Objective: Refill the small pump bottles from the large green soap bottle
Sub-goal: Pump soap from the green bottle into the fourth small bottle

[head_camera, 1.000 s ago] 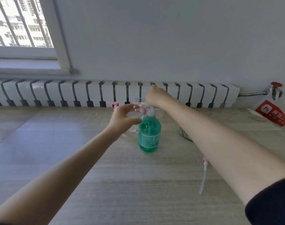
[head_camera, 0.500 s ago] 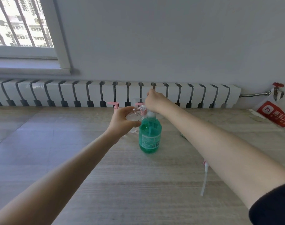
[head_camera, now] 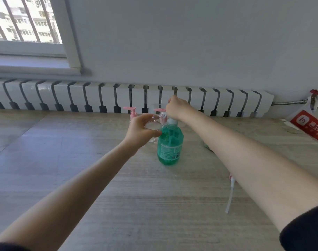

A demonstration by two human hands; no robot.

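Observation:
The large green soap bottle [head_camera: 170,147] stands upright in the middle of the wooden table [head_camera: 118,205]. My right hand [head_camera: 176,107] lies curled over its white pump head, which is mostly hidden under the hand. My left hand [head_camera: 141,131] grips a small clear bottle [head_camera: 154,124], tilted with its open neck up against the pump's spout. Behind them stands a small bottle with a pink pump [head_camera: 131,113]. A second pink pump top [head_camera: 159,110] shows partly behind the hands.
A detached pink pump with its long white tube [head_camera: 230,196] lies on the table under my right forearm. A red and white packet [head_camera: 306,124] leans at the far right. A white radiator [head_camera: 82,96] runs along the wall behind the table.
My right hand has sunk a little onto the pump head. My left hand keeps the small clear bottle at the spout.

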